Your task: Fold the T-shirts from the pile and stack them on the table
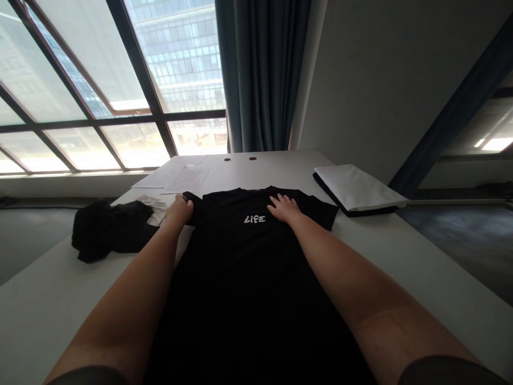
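A black T-shirt (pixel 248 267) lies spread out on the white table (pixel 404 256), its neckline at the far end and its hem toward me. White lettering (pixel 255 219) shows on its chest. My left hand (pixel 182 207) is closed on the edge of the left sleeve, fingers pinched around the cloth. On the upper right of the shirt, my right hand (pixel 284 207) rests flat with its fingers spread. The shirt's lower end runs out of view at the bottom.
Left of my left arm lies a crumpled heap of black clothing (pixel 108 230), with a pale cloth (pixel 154 209) behind it. Papers (pixel 186 179) lie at the back left. A folded white garment (pixel 356 187) on a black one sits at the right. A curtain (pixel 260 75) hangs beyond.
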A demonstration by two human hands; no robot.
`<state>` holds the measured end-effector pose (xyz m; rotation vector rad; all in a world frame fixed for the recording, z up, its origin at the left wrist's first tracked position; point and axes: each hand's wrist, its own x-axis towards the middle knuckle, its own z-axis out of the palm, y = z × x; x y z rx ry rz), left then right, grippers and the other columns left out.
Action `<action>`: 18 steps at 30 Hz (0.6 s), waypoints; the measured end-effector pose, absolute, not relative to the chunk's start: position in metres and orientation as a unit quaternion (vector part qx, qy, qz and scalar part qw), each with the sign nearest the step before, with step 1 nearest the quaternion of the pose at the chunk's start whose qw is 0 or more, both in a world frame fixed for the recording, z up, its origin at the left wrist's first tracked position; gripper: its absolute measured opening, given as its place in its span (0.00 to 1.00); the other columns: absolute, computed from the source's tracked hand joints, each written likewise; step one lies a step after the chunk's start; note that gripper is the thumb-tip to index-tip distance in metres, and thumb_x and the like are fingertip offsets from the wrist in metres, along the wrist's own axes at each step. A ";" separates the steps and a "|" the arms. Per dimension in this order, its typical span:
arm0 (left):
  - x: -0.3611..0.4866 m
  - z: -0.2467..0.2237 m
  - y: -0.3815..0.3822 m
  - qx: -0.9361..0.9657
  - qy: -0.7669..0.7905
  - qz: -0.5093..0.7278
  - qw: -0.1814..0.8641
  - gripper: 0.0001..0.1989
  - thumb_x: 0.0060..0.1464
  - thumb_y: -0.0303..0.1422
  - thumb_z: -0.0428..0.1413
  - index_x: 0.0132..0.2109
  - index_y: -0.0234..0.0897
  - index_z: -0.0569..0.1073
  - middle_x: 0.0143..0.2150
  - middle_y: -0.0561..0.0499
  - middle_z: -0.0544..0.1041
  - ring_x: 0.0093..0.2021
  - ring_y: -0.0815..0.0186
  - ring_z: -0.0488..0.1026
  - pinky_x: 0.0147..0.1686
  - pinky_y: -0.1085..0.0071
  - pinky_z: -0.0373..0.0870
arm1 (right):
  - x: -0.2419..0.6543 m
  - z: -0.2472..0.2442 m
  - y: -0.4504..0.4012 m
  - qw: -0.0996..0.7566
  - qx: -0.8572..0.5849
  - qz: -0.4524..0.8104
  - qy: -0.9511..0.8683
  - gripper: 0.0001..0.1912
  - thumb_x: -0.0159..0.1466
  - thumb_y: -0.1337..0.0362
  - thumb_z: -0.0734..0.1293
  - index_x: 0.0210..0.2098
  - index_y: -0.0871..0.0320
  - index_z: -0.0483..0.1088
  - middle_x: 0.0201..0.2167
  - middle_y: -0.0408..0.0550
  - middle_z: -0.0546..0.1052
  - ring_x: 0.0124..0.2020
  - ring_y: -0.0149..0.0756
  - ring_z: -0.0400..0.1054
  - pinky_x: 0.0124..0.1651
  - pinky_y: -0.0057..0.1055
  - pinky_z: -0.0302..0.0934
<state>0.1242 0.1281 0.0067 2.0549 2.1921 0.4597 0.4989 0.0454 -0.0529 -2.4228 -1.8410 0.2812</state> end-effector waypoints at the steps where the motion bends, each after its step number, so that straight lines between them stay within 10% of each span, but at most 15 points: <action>1: 0.127 0.010 0.126 0.684 0.708 0.166 0.048 0.22 0.66 0.41 0.45 0.61 0.36 0.64 0.54 0.36 0.80 0.55 0.47 0.78 0.53 0.55 0.74 | 0.499 -0.053 0.046 0.044 -0.792 0.093 -0.602 0.37 0.74 0.42 0.50 0.78 0.46 0.45 0.78 0.49 0.40 0.78 0.52 0.35 0.77 0.53 0.32; 13: 0.183 0.017 0.077 0.906 0.412 0.097 0.006 0.29 0.65 0.50 0.51 0.69 0.52 0.62 0.64 0.48 0.74 0.61 0.53 0.74 0.61 0.58 0.71 | 0.497 -0.049 0.043 0.039 -0.792 0.094 -0.602 0.37 0.74 0.41 0.50 0.78 0.46 0.45 0.78 0.49 0.40 0.78 0.51 0.35 0.77 0.52 0.33; 18: 0.199 -0.014 0.072 0.868 0.491 -0.036 0.057 0.41 0.66 0.57 0.41 0.77 0.40 0.50 0.78 0.38 0.48 0.78 0.48 0.48 0.75 0.51 0.51 | 0.496 -0.048 0.042 0.038 -0.792 0.092 -0.603 0.37 0.74 0.42 0.50 0.78 0.46 0.46 0.78 0.49 0.41 0.78 0.51 0.35 0.77 0.52 0.33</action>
